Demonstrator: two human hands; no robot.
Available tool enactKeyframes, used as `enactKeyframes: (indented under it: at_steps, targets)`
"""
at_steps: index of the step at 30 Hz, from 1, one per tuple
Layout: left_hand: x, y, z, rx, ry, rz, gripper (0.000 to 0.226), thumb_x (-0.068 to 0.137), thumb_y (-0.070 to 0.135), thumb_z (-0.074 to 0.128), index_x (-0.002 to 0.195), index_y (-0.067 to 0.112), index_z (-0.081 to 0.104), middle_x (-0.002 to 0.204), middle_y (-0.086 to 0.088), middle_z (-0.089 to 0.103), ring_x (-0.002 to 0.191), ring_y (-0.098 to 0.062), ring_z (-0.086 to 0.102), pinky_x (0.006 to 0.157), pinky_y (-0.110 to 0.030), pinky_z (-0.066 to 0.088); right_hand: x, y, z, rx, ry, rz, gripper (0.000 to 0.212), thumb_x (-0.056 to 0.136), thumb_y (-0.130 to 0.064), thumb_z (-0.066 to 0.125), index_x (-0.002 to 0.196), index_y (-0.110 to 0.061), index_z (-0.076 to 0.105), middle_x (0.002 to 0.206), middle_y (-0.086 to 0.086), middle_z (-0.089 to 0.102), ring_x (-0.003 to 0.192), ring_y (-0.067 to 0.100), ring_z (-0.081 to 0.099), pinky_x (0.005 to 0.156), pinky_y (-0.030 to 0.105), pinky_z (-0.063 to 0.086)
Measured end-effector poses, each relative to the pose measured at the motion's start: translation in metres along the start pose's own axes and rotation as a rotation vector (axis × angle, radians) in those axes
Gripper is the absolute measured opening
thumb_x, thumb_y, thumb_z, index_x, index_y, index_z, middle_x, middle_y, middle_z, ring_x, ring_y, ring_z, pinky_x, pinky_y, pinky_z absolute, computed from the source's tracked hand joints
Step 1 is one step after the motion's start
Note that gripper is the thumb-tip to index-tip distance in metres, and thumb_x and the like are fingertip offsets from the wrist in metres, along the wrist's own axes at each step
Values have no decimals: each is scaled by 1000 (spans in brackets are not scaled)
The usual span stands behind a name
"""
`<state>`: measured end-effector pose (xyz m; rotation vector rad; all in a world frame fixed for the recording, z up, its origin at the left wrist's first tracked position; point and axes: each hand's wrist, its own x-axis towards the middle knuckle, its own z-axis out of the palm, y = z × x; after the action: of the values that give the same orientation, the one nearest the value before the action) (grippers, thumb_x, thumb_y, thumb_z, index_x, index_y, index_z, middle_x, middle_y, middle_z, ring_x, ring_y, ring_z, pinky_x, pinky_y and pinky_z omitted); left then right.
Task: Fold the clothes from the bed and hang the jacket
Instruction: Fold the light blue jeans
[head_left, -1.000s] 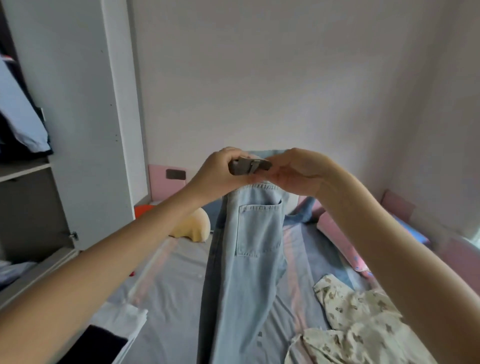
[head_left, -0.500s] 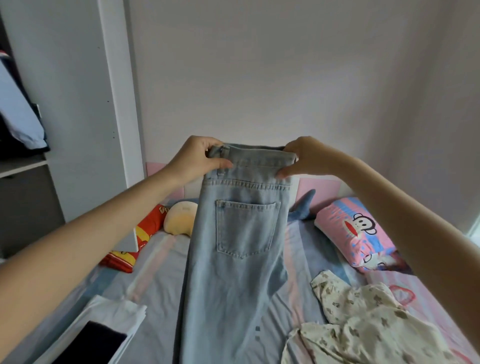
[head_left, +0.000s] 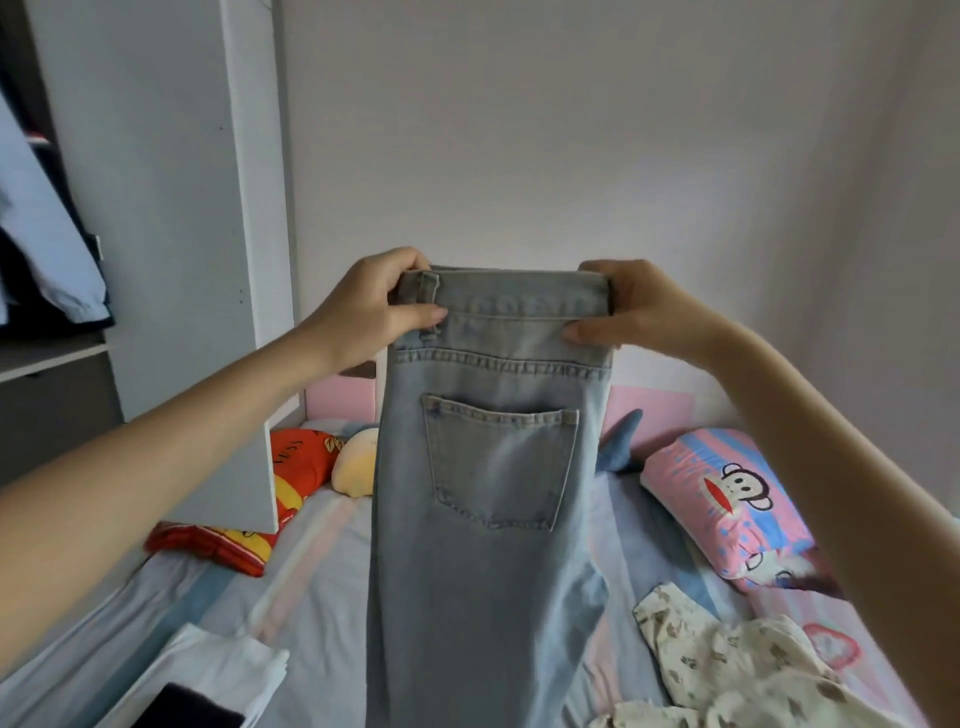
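— Jeans (head_left: 488, 519) first: where are they, and who has them?

— Centre of the frame, held up in the air over the bed (head_left: 322, 571). The left hand (head_left: 363, 306) pinches the waistband's left end by a belt loop, and the right hand (head_left: 639, 312) pinches its right end. On both, the thumb is on the near side and the fingers are curled behind.

— What could go wrong from here?

— Each grip holds only a small bite of the band. I'd judge that one corner slipping would let the denim swing and twist. Only one back pocket (head_left: 498, 462) shows, so the legs seem to be doubled lengthwise. If they are not lined up, any fold laid down will come out crooked. The hems run out of the bottom edge, so I cannot tell whether they are even.

— Anything in the landing spot?

— A printed garment (head_left: 737, 670) lies crumpled at lower right and a folded white piece (head_left: 218, 670) sits at lower left. Lowering the jeans carelessly could drape a leg over either one.

— And the way they point?

— The long axis runs top to bottom, close to plumb. The waistband is uppermost and level between the hands, the legs hang down, and the pocket side faces the camera.
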<state>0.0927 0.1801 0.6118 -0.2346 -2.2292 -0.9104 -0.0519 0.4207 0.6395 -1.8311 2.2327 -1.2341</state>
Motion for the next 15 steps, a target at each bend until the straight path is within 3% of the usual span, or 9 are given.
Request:
enactKeyframes:
  at_steps: [3, 6, 9, 12, 15]
  targets:
    - [16, -6, 4, -38, -56, -27, 14, 85, 3, 66, 87, 4, 53, 75, -5, 51, 67, -8, 48, 62, -19, 39, 14, 10, -14, 36, -48, 87, 28, 80, -1, 73, 76, -15, 49, 54, -13, 48, 50, 2, 44, 43, 16, 36]
    - [42, -43, 21, 155, -186, -79, 21, 85, 3, 65, 78, 14, 48, 76, 0, 50, 71, -10, 46, 64, -23, 37, 40, 40, -11, -236, -228, 241, 22, 79, -15, 77, 80, -18, 56, 55, -14, 53, 47, -1, 45, 45, 17, 38]
    - [71, -88, 44, 333, -305, -153, 28, 87, 2, 61, 76, 19, 41, 78, 3, 47, 77, -16, 47, 59, -22, 34, 74, 85, 9, -532, -251, 293, 22, 81, -22, 74, 97, -11, 62, 80, -5, 62, 67, 7, 53, 61, 21, 40]
    - [111, -118, 59, 476, -269, -156, 17, 89, -2, 52, 86, 10, 41, 89, -7, 47, 77, -21, 45, 58, -27, 31, 110, 121, 20, -816, 18, 348, 27, 87, -26, 63, 111, -14, 60, 108, 3, 64, 97, 24, 58, 71, 28, 42]
    - [169, -125, 60, 660, -177, -99, 21, 86, -7, 48, 93, 11, 39, 101, -11, 48, 72, -21, 46, 56, -31, 32, 145, 133, 8, -842, 377, 365, 9, 88, -14, 51, 94, -20, 55, 103, 2, 63, 93, 25, 59, 63, 29, 35]
